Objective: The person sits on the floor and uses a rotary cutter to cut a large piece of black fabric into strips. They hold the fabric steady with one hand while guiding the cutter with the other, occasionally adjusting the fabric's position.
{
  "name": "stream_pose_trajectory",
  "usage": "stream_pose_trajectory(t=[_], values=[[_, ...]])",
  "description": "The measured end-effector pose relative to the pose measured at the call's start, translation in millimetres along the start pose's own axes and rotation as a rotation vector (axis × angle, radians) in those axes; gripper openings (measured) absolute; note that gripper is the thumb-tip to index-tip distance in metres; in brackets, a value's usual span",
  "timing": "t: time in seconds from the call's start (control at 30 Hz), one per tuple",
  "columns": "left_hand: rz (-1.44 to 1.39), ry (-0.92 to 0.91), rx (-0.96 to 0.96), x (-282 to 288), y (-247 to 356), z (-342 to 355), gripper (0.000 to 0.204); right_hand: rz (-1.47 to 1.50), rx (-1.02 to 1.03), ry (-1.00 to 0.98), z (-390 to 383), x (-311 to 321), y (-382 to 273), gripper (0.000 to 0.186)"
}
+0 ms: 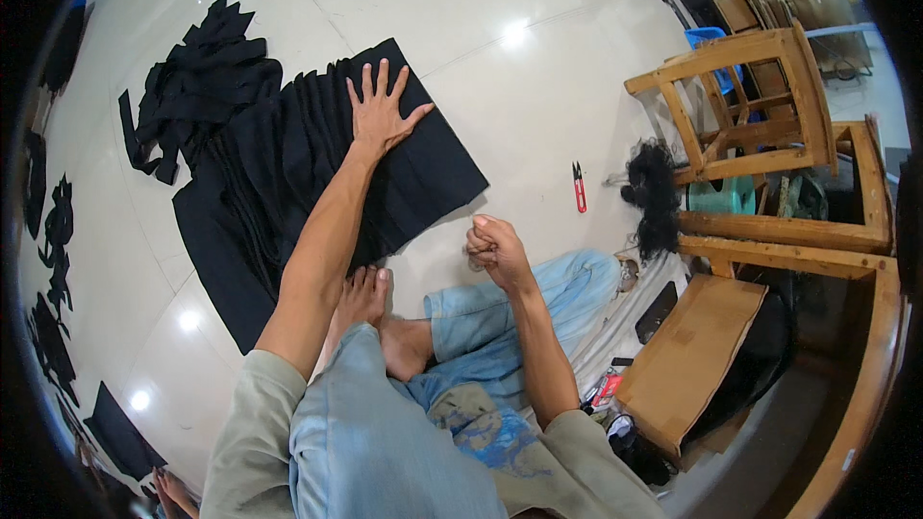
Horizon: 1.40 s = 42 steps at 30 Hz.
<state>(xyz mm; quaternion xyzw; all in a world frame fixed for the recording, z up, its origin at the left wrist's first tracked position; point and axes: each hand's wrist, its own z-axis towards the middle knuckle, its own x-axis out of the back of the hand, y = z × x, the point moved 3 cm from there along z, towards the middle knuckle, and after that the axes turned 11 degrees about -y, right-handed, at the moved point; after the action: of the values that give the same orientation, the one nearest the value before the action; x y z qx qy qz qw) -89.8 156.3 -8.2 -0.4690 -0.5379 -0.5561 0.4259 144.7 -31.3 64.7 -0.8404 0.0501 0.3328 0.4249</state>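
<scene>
My left hand (380,118) lies flat with fingers spread on the top panel of a black fabric stack (423,149). The panels overlap like a fan, with many folded edges running down to the left. My right hand (496,245) is closed in a fist just off the near right corner of the stack. Whatever it may hold is hidden by the curled fingers. Beyond the stack on the left sits a heap of black fabric strips (207,82). Red-handled thread snips (580,188) lie on the floor to the right.
Wooden stool frames (779,159) stand on the right, beside a tangle of black thread (651,197). Nearer are a cardboard piece (694,360) and a dark phone-like slab (658,312). More black fabric pieces (125,432) lie at left, near another person's hand (175,495).
</scene>
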Motion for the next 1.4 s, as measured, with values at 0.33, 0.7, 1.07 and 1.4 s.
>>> stream_pose_trajectory(t=[0.33,0.7,1.07,1.4], values=[[0.033,-0.04,0.024,-1.8,2.4,2.0,0.089,-0.189,0.258,0.697,-202.2,26.4,22.2,0.038],[0.014,-0.019,-0.009,-1.5,1.9,0.3,0.087,-0.999,0.367,0.532,32.3,25.0,-20.1,0.037],[0.011,0.03,-0.015,-3.6,2.9,-0.6,0.085,-0.858,0.152,0.374,22.6,61.7,60.9,0.035],[0.039,0.007,-0.009,0.0,1.8,-0.3,0.085,-0.095,0.096,0.416,9.3,35.2,22.9,0.03]])
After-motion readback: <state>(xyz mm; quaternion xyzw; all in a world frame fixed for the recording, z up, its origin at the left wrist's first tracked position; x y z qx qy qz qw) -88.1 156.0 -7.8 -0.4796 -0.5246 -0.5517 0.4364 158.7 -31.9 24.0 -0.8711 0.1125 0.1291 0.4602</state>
